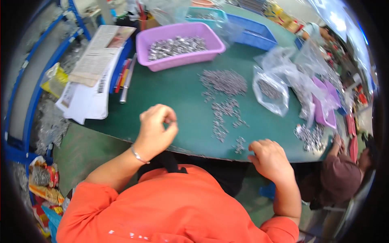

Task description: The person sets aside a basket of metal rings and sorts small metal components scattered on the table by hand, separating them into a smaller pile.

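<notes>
My left hand (pixel 157 127) is above the near part of the green table (pixel 162 91), its fingers curled toward the thumb. Whatever it may hold is hidden. At the table's front edge, my right hand (pixel 270 158) is bent with its fingers curled in, and its fingertips are partly hidden. Just left of it lies a small cluster of grey metal parts (pixel 240 145). Farther in, a looser spread of the same small parts (pixel 225 115) trails down from a dense grey heap (pixel 226 82).
A purple basin (pixel 180 64) of shiny metal pieces stands at the back, beside a blue tray (pixel 251 34). Clear plastic bags (pixel 270 91) and another metal pile (pixel 311 137) lie right. Papers (pixel 95 73) and pens (pixel 126 81) are left. Another person (pixel 340 178) sits at the right.
</notes>
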Demonstrator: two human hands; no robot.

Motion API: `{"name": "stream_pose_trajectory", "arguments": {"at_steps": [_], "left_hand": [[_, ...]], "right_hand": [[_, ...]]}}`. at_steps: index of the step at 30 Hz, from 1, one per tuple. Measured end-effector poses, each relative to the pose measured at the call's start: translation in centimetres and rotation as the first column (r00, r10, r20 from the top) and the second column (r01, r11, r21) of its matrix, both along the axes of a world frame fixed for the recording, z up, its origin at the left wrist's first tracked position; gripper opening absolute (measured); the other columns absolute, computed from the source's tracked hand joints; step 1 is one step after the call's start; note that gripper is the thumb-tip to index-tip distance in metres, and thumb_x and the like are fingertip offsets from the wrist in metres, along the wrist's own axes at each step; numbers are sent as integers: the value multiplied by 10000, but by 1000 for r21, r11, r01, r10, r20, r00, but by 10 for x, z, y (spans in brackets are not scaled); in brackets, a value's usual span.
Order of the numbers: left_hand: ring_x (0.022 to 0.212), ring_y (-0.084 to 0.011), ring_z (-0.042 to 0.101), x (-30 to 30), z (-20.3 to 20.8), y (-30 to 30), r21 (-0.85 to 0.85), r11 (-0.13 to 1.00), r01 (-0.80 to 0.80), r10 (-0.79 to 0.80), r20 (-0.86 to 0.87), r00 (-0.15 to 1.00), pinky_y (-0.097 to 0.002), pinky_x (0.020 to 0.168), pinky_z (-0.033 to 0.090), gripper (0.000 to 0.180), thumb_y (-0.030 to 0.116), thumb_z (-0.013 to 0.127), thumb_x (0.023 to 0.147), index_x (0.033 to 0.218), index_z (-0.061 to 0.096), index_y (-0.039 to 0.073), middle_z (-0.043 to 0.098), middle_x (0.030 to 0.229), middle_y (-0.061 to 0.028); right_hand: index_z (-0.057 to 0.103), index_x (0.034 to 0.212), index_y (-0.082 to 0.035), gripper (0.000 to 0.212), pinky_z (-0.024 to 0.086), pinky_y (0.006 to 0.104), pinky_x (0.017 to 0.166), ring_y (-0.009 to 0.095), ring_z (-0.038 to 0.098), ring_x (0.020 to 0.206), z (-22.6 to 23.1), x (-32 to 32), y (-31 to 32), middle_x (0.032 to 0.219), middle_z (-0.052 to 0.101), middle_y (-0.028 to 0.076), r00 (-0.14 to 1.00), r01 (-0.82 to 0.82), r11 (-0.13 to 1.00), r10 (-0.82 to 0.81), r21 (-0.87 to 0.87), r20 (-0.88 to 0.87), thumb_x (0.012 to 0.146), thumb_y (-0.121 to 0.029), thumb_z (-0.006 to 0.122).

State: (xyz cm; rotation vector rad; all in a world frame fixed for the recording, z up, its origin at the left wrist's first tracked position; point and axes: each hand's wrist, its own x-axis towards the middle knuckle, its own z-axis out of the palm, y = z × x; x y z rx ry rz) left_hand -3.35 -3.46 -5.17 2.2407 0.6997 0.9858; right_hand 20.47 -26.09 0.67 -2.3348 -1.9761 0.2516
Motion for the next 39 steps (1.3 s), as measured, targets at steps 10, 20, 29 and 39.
{"name": "stream_pose_trajectory", "arguments": {"at_steps": [10, 20, 29, 39], "left_hand": [[793, -256, 577, -11, -73, -9, 360, 923, -134, 134, 23, 991, -403, 868, 396, 190, -36, 676, 694, 824, 609, 85, 590, 815, -49], [765, -285, 564, -11, -74, -13, 416, 900, -131, 135, 20, 991, -429, 905, 430, 169, -70, 640, 689, 790, 595, 57, 569, 775, -76], [732, -258, 570, -12, -75, -12, 432, 890, -144, 150, 21, 988, -420, 923, 431, 177, -52, 650, 679, 779, 602, 86, 584, 757, -55], [749, -288, 569, -13, -77, -13, 417, 899, -134, 148, -2, 989, -466, 945, 450, 187, -80, 622, 685, 803, 586, 60, 573, 772, -78]], "right_hand": [[546, 1342, 28, 685, 460, 406, 1061, 390, 553, 1265, -104, -7, -20, 1371, 559, 225, 856, 370, 821, -120, 434, -503, 728, -40, 842], [726, 1030, -26, 255, 511, 402, 914, 339, 595, 1082, -121, -12, 13, 1174, 669, 129, 897, 281, 808, -29, 518, -442, 780, -14, 774], [730, 972, -24, 174, 523, 375, 839, 313, 638, 946, -122, -7, 12, 1008, 688, 127, 807, 468, 683, -71, 561, -587, 802, 6, 754], [742, 954, -53, 145, 481, 378, 785, 284, 580, 843, -134, 50, 36, 907, 648, 84, 903, 421, 679, -251, 601, -349, 810, -43, 755]]}}
